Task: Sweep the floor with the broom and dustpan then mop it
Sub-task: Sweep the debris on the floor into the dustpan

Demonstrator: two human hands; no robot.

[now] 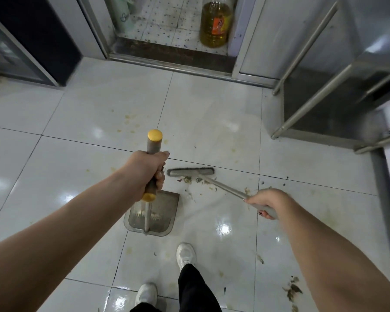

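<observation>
The left grip [149, 170] is wrapped round the grey, yellow-capped handle of the dustpan [164, 211], whose tray sits on the white tiled floor [88, 113]. To the right of the dustpan, the right grip [266, 202] clasps the shaft of the broom [190, 171]. The broom's head rests on the floor just beyond the dustpan's far right corner, with scraps [187, 179] beside it. Well beyond the dustpan stands an oil bottle [215, 21].

Bottle label [221, 25] blurred, unreadable

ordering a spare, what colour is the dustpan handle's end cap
The end cap is yellow, best in the head view.
</observation>
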